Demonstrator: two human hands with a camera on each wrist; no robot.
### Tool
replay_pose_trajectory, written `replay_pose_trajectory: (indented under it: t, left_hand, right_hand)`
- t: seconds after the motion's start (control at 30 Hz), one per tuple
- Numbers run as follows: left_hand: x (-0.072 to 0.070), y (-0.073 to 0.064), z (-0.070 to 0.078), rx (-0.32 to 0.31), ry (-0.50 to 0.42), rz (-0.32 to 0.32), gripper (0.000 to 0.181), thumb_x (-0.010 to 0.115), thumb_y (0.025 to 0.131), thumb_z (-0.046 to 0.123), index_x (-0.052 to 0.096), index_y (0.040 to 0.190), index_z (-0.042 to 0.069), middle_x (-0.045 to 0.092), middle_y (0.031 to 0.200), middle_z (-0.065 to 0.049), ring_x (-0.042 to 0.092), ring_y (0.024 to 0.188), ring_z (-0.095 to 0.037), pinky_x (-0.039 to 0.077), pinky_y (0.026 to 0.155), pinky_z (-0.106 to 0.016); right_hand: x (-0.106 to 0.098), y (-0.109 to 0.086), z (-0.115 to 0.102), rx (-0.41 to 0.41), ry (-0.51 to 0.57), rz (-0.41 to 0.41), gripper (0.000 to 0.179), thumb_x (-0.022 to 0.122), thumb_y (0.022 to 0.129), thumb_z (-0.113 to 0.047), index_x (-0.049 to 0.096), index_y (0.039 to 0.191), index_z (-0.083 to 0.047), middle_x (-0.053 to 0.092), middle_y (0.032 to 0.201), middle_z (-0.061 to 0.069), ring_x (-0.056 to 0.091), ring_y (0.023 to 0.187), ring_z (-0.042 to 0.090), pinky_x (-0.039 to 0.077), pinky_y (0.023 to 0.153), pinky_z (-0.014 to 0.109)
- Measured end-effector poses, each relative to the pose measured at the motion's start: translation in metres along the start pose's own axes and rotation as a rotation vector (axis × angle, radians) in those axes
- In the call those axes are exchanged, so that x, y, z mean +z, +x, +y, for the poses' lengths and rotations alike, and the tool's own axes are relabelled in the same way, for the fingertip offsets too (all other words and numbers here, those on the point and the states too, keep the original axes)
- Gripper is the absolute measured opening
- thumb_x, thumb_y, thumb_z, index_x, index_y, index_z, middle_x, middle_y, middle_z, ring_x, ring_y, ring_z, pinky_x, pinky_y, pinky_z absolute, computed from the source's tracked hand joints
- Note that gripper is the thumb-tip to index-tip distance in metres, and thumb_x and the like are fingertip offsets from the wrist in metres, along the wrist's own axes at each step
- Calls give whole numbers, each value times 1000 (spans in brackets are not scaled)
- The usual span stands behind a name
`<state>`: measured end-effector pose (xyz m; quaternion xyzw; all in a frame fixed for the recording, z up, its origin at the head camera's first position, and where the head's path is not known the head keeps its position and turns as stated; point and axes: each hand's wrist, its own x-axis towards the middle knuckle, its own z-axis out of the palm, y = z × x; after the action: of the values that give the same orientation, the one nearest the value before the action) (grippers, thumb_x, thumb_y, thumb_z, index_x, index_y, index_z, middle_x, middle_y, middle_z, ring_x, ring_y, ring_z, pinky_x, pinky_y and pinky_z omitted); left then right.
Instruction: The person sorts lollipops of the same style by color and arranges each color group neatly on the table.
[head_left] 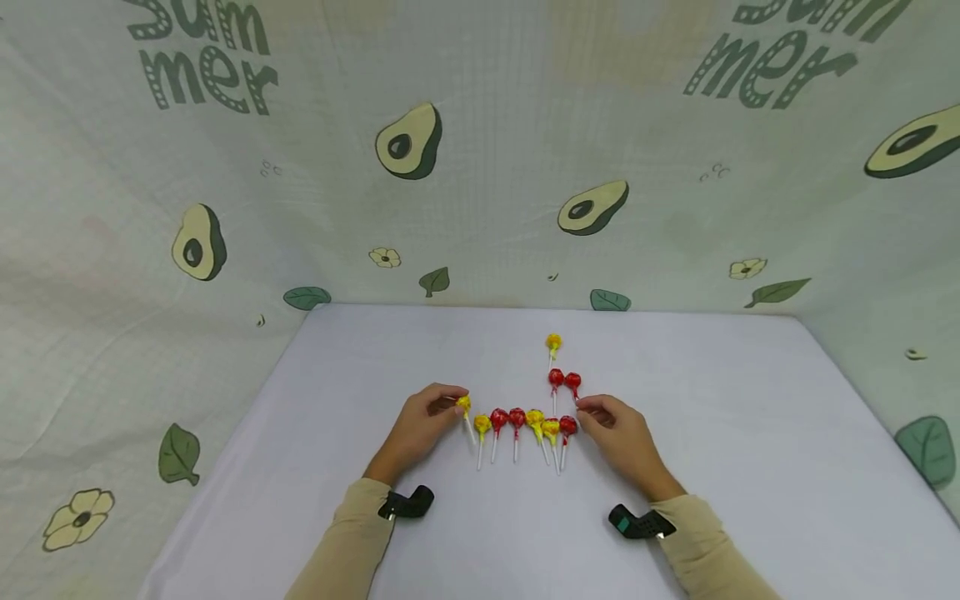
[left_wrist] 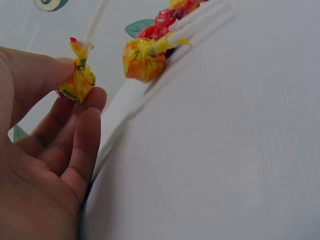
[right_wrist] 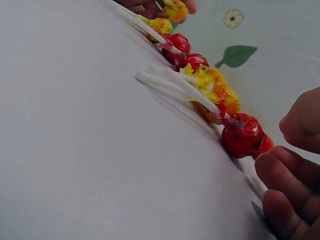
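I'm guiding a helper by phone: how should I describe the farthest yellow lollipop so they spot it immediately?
On the white table, look past the row of lollipops toward the far edge. Just beyond two red lollipops lies the yellow lollipop, closer to that edge than any other.

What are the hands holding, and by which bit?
The left hand pinches a yellow lollipop by its wrapped head; whether the right hand holds anything is unclear.

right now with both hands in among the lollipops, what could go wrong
The left hand pinches a yellow lollipop close beside the next yellow lollipop, so it might bump that one askew. The right hand is very near the lower right red lollipop and could knock it out of line.
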<state>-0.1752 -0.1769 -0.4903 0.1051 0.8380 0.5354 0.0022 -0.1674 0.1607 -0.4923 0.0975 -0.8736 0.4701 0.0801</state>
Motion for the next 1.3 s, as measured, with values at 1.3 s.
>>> replay_pose_trajectory:
  t: [1.3]
  left_hand:
    - [29, 80, 29, -101, -122, -149, 39, 64, 100, 29, 63, 135, 14, 64, 122, 3, 61, 109, -18, 52, 92, -34]
  right_hand:
    - [7, -3, 2, -194, -65, -52, 17, 79, 86, -10, 74, 102, -15, 63, 88, -12, 58, 75, 7, 50, 66, 26]
